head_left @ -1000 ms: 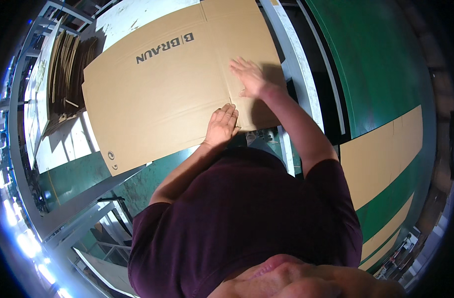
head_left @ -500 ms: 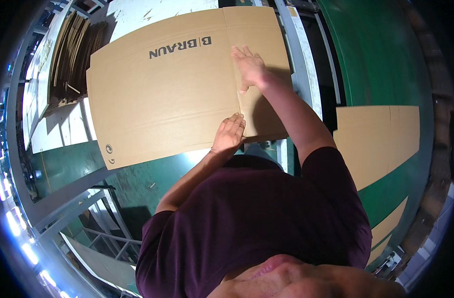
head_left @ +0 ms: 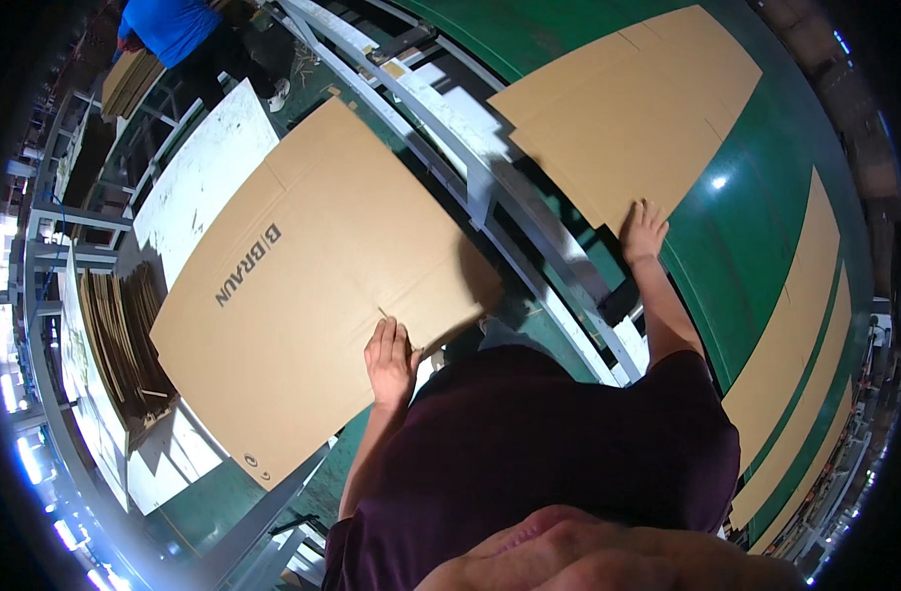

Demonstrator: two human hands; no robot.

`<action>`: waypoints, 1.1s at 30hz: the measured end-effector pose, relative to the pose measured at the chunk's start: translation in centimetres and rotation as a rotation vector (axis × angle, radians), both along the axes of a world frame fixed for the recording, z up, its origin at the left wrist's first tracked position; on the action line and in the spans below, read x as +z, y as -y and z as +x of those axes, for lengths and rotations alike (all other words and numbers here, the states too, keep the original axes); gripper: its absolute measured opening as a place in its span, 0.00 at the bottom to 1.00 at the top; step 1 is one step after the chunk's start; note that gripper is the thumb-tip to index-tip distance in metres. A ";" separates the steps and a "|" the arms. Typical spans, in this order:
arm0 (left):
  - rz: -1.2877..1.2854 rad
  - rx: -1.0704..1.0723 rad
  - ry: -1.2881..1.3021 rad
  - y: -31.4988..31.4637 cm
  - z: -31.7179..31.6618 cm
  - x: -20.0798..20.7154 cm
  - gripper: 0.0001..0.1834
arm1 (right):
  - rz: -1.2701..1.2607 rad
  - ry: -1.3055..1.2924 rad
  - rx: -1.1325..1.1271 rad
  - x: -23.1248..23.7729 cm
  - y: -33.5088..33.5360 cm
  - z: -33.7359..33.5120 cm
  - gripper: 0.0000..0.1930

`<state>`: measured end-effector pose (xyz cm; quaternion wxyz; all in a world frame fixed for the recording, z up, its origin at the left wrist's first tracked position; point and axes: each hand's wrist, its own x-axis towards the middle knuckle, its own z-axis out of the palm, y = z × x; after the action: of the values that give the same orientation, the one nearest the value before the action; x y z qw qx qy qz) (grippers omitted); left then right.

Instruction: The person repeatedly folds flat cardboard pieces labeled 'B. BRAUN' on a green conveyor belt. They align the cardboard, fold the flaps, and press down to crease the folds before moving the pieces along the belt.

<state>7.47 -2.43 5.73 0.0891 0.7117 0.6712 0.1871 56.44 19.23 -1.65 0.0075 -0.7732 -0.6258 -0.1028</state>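
A large flat brown cardboard sheet [head_left: 312,325] with dark print and crease lines lies before me on the left. My left hand [head_left: 391,360] rests on its near edge, fingers stretched over the top face, and grips nothing that I can see. Out to the right, my right hand [head_left: 645,233] touches the near corner of a second cardboard sheet [head_left: 633,108], which lies on a green belt [head_left: 736,212]. Its fingers are apart, lying over that corner.
A metal frame rail [head_left: 529,258] runs between the two sheets. More cardboard sheets [head_left: 780,355] lie farther right on the belt. At the left, a stack of folded cardboard [head_left: 125,345] stands on a white table [head_left: 199,187]. A person in blue [head_left: 174,34] is at the far left.
My right hand has left the large sheet and reached right to the sheet on the green belt. My left hand stays at the large sheet's near edge. The view has turned right.
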 end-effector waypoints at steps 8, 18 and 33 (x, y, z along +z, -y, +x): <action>-0.037 -0.025 -0.065 -0.4 0.0 1.1 0.34 | 0.025 -0.167 0.452 1.1 -11.5 -3.9 0.24; -0.038 0.031 -0.067 0.0 0.6 0.8 0.34 | 1.401 -0.927 0.604 39.0 -9.6 -9.5 0.10; -0.038 0.077 -0.090 0.0 0.9 0.9 0.37 | -0.009 -2.133 -0.422 -7.3 -23.5 -15.2 0.21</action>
<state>8.35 -2.48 6.63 0.0650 0.6911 0.7051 0.1452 41.23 42.71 -8.97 0.5266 -0.5564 -0.1521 0.6245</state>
